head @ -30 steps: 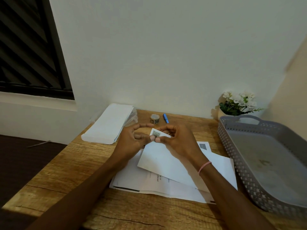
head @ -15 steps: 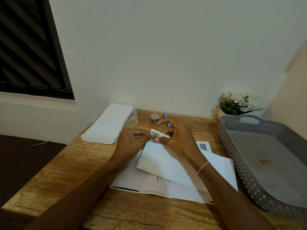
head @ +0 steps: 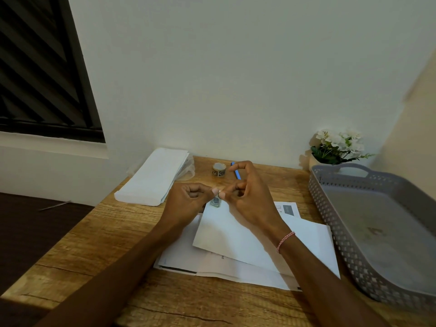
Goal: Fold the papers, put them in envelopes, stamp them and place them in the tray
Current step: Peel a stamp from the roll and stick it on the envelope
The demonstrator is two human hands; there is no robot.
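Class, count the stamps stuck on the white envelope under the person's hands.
1: a stamp on the far corner of the envelope. Just above it the left hand and right hand pinch a small scrap, too small to identify; the hands may hide more.

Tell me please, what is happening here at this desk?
A person is stamping a white envelope that lies on loose papers on the wooden desk. A stamp sits at its far corner. Just above it, the left hand and right hand pinch a small piece between their fingertips; what it is cannot be told. No envelope shows yet in the grey tray at the right.
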